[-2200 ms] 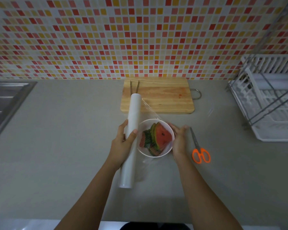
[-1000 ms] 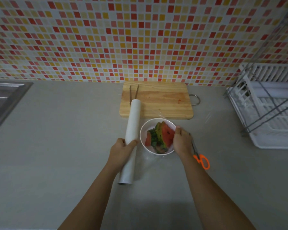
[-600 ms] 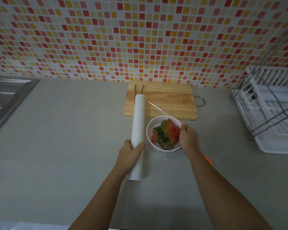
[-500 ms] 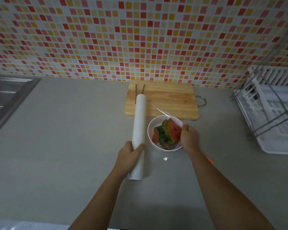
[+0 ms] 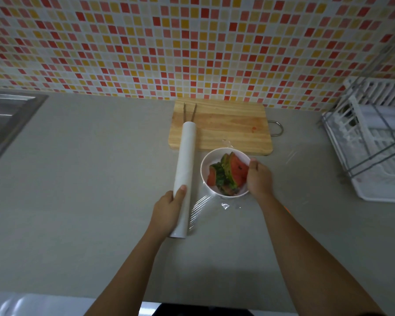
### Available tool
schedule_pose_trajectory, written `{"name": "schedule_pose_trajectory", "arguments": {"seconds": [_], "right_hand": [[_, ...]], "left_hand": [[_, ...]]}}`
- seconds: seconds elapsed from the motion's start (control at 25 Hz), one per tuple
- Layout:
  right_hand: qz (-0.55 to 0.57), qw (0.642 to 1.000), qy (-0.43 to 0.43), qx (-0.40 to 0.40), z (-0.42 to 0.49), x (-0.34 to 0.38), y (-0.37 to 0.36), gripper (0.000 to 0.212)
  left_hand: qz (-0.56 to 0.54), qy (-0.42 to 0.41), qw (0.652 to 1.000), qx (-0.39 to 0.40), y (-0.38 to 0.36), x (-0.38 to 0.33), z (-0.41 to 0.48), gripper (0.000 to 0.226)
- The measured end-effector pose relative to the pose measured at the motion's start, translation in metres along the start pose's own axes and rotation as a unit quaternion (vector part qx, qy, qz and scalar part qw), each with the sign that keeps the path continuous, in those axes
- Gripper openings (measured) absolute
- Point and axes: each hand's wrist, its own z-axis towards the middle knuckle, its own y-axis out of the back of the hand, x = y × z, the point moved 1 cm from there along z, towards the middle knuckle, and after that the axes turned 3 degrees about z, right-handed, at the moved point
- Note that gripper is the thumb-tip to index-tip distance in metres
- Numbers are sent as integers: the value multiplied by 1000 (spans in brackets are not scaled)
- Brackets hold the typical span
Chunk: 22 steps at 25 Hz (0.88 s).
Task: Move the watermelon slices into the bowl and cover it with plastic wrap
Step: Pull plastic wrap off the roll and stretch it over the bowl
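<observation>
Gripping the roll of plastic wrap (image 5: 184, 176) in a left hand (image 5: 168, 209), a person steadies a white bowl (image 5: 224, 171) of watermelon slices (image 5: 229, 174) on a grey counter (image 5: 89, 179).

The left hand's fingers are curled tight around the roll's near end, just left of the bowl. The right hand (image 5: 259, 176) rests against the bowl's right rim, fingers together; whether they pinch the clear film (image 5: 200, 207) cannot be told. Wrinkled film lies between roll and bowl. Behind the bowl sits a wooden cutting board (image 5: 221, 126) with tongs (image 5: 189, 111).
</observation>
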Motion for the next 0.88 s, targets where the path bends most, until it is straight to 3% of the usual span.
{"name": "schedule_pose_trajectory", "arguments": {"seconds": [0.28, 0.48, 0.56, 0.68, 0.8, 0.88], "right_hand": [[-8, 1000, -19, 7, 4, -4, -2, 50], [15, 994, -77, 71, 11, 6, 12, 53], [27, 997, -72, 30, 6, 3, 30, 47], [-88, 995, -39, -30, -27, -18, 57, 30], [-227, 972, -53, -4, -67, -46, 61, 31], [-262, 963, -55, -11, -81, -56, 58, 30]], "left_hand": [[-3, -28, 1000, -4, -6, 8, 6, 44], [6, -53, 999, -14, -8, 7, 6, 43], [9, -56, 998, -13, -9, 7, 5, 44], [10, -60, 998, -11, -9, 6, 4, 46], [3, -61, 998, -10, -7, 5, 4, 47], [-5, -58, 998, -8, -6, 6, 4, 48]]}}
